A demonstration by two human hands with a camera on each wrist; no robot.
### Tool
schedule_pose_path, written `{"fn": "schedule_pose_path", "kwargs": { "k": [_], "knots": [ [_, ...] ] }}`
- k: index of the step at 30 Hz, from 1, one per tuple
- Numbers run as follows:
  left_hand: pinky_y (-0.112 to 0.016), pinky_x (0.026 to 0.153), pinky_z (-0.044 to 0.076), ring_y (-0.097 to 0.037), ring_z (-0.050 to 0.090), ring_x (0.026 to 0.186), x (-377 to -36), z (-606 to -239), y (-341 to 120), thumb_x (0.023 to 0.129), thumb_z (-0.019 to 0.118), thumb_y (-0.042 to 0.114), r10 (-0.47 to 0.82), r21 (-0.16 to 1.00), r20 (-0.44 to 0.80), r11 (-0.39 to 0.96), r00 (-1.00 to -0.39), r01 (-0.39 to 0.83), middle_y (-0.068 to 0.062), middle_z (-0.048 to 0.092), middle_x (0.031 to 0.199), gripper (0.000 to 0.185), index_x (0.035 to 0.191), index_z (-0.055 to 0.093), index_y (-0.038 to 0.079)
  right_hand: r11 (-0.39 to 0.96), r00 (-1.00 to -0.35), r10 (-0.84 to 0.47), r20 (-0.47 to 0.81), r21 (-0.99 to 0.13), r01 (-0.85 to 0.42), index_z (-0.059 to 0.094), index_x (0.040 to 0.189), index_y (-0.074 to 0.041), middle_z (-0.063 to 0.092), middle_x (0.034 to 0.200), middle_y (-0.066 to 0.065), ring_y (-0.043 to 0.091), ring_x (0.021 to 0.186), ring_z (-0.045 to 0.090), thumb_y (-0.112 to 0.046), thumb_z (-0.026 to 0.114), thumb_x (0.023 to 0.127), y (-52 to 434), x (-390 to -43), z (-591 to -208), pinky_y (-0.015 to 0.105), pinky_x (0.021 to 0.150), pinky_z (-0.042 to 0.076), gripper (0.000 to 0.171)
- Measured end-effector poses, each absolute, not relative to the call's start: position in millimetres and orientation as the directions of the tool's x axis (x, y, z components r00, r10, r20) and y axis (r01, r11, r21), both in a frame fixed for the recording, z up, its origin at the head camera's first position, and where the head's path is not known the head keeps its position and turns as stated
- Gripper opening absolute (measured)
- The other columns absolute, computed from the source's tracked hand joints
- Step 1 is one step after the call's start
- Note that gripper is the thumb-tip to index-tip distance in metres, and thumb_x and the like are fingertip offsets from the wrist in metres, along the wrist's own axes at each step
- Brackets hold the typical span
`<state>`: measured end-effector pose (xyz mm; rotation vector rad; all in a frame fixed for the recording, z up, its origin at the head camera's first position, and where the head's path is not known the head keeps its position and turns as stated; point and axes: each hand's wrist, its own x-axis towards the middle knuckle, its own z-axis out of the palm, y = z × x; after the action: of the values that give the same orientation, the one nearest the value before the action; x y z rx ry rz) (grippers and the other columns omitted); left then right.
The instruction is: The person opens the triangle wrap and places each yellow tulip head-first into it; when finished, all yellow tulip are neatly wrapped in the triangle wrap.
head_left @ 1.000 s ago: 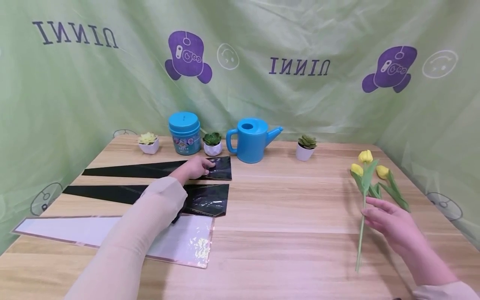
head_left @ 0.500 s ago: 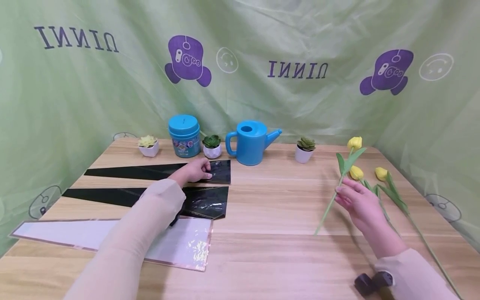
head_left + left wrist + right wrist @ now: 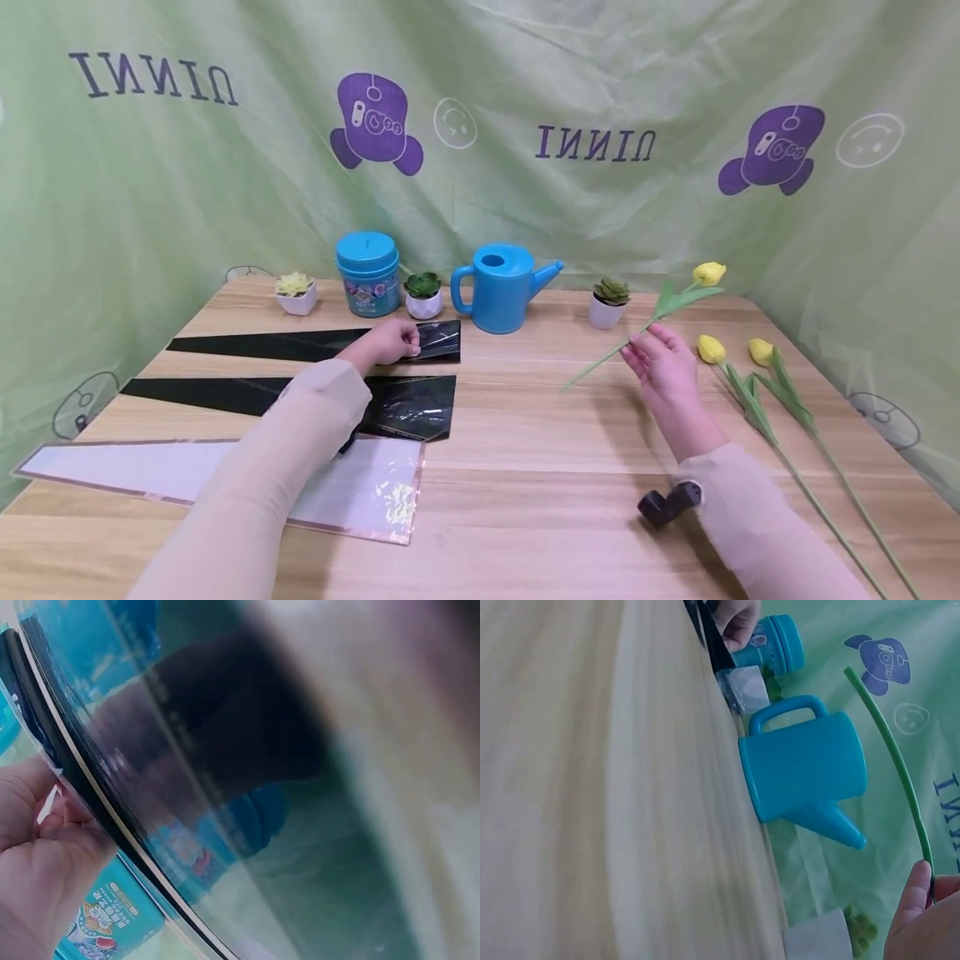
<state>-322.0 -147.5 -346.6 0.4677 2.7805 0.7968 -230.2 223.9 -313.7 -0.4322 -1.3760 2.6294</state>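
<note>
My right hand pinches the green stem of a yellow tulip and holds it slantwise above the table, bloom up to the right. In the right wrist view the stem rises free from between thumb and finger. My left hand pinches the glossy film of the far black tapered flower sleeve near its wide end; the left wrist view shows its edge raised at the fingers. A second black flower sleeve and a white one lie nearer, partly under the left arm.
Two loose yellow tulips lie at the right. Along the back stand a blue watering can, a lidded blue tub and small potted succulents. A green printed cloth hangs behind.
My right hand has lifted the tulip off the other two and carried it left, its stem end now pointing toward the sleeves. The left hand has shifted slightly, its fingers closing on the film.
</note>
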Motion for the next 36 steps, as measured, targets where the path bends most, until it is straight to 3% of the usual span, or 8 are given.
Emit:
{"fn": "schedule_pose_path", "kwargs": {
  "k": [7, 12, 17, 24, 36],
  "knots": [
    [-0.028, 0.070, 0.038, -0.019, 0.048, 0.073, -321, -347, -150, 0.087, 0.060, 0.005, 0.349, 0.555, -0.096, 0.796, -0.932, 0.241, -0.003, 0.049, 0.071, 0.014, 0.074, 0.053, 0.003, -0.528, -0.922, 0.346, -0.172, -0.849, -0.040, 0.041, 0.096, -0.008, 0.050, 0.074, 0.001, 0.007, 0.064, 0.054, 0.011, 0.047, 0.086, 191, -254, -327, 0.020, 0.069, 0.052, 0.022],
    [-0.028, 0.068, 0.034, -0.020, 0.043, 0.073, -320, -346, -152, 0.090, 0.055, 0.005, 0.342, 0.628, -0.134, 0.755, -0.930, 0.187, -0.004, 0.043, 0.073, 0.016, 0.076, 0.048, 0.004, -0.537, -0.912, 0.372, -0.172, -0.841, -0.060, 0.037, 0.093, -0.006, 0.043, 0.083, 0.004, 0.008, 0.065, 0.053, 0.013, 0.046, 0.085, 171, -268, -336, 0.022, 0.074, 0.052, 0.023],
    [-0.027, 0.069, 0.032, -0.019, 0.040, 0.074, -320, -350, -155, 0.092, 0.051, 0.003, 0.349, 0.697, -0.129, 0.698, -0.928, 0.165, -0.003, 0.040, 0.075, 0.014, 0.079, 0.045, 0.003, -0.573, -0.895, 0.391, -0.215, -0.818, -0.054, 0.034, 0.099, -0.006, 0.038, 0.092, 0.007, 0.011, 0.070, 0.053, 0.015, 0.047, 0.083, 153, -280, -343, 0.025, 0.081, 0.051, 0.030],
    [-0.028, 0.070, 0.031, -0.020, 0.039, 0.075, -317, -353, -155, 0.093, 0.048, 0.002, 0.332, 0.731, -0.134, 0.669, -0.934, 0.133, -0.004, 0.038, 0.076, 0.014, 0.080, 0.043, 0.003, -0.570, -0.879, 0.418, -0.231, -0.820, -0.055, 0.034, 0.102, -0.005, 0.040, 0.091, 0.010, 0.020, 0.079, 0.054, 0.015, 0.050, 0.080, 130, -289, -355, 0.031, 0.085, 0.050, 0.034],
    [-0.028, 0.071, 0.031, -0.020, 0.039, 0.076, -317, -351, -153, 0.092, 0.049, 0.001, 0.335, 0.730, -0.129, 0.669, -0.933, 0.140, -0.003, 0.039, 0.077, 0.013, 0.080, 0.044, 0.003, -0.506, -0.874, 0.407, -0.264, -0.862, 0.025, 0.036, 0.117, 0.005, 0.047, 0.092, 0.013, 0.025, 0.087, 0.059, 0.013, 0.055, 0.080, 95, -297, -365, 0.023, 0.067, 0.053, 0.043]
  ]
}}
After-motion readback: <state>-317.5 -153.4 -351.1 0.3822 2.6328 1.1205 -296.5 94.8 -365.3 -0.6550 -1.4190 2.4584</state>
